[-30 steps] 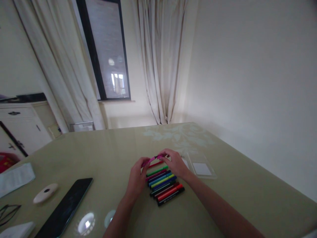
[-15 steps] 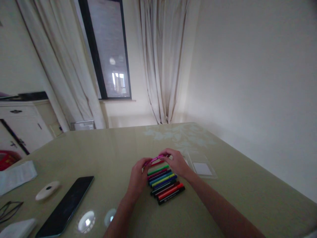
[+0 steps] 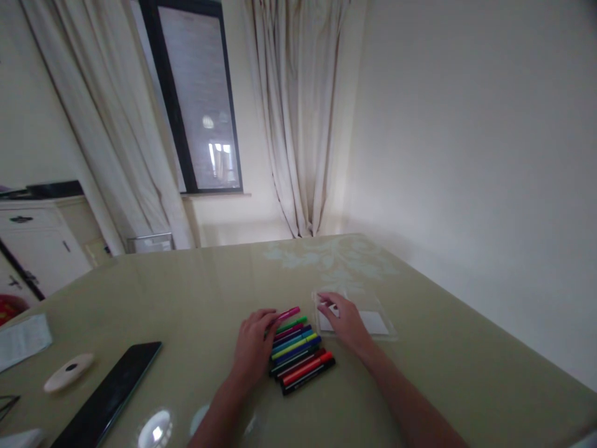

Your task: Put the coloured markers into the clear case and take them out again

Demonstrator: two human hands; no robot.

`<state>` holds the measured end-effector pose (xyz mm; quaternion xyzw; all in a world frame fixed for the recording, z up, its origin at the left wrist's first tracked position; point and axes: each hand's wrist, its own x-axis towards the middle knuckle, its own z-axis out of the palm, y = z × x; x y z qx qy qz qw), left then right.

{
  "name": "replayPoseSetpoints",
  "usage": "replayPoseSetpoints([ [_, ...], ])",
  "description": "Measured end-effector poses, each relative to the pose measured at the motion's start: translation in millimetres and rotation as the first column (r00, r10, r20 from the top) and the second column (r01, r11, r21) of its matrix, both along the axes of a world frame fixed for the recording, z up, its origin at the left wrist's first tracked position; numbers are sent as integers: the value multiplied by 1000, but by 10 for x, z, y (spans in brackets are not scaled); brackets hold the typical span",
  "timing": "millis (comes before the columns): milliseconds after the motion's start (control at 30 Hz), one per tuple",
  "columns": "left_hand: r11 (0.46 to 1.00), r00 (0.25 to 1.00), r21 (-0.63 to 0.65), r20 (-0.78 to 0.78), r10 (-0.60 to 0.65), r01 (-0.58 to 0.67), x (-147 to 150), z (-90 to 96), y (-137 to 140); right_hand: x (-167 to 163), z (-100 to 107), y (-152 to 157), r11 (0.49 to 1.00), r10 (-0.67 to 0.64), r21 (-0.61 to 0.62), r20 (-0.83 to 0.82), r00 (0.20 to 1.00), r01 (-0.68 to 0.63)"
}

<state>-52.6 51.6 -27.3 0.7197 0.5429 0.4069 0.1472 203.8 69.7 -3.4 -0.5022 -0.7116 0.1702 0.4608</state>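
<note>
A pale, bare wall [image 3: 466, 124] fills the right side of the room; beside it long cream curtains [image 3: 298, 112] hang to the corner, and another pair [image 3: 102, 137] falls further left; between them stands a tall window [image 3: 196, 99] in a dark frame, its glass showing small bright reflections of lamps; a white cabinet [image 3: 37, 242] with dark handles stands at the far left under a dark top; the olive-green table [image 3: 443, 361] spreads glossy across the foreground, a faint pale leaf pattern [image 3: 336, 261] at its far end, round glints of ceiling light [image 3: 153, 429] on its near edge.
</note>
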Motion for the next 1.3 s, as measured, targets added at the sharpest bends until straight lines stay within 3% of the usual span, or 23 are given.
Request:
replayPoseSetpoints([
  [167,998,998,-50,-40,39,-41,-111,-90,107,203,-80,95,990,-136,42,158,978,131],
  [467,993,999,-110,-23,-48,45,-90,-127,72,176,-16,97,981,-163,-51,312,936,188],
  [767,992,989,-125,143,24,-6,74,-13,112,-200,-37,-81,1000,15,-21,425,905,-7],
  [967,990,973,-118,207,101,-78,192,-2,133,-193,-54,-94,995,-14,-76,502,864,60],
  [1300,977,942,-143,276,191,-156,276,12,205,-59,-30,-42,987,-58,-98,498,865,123],
])
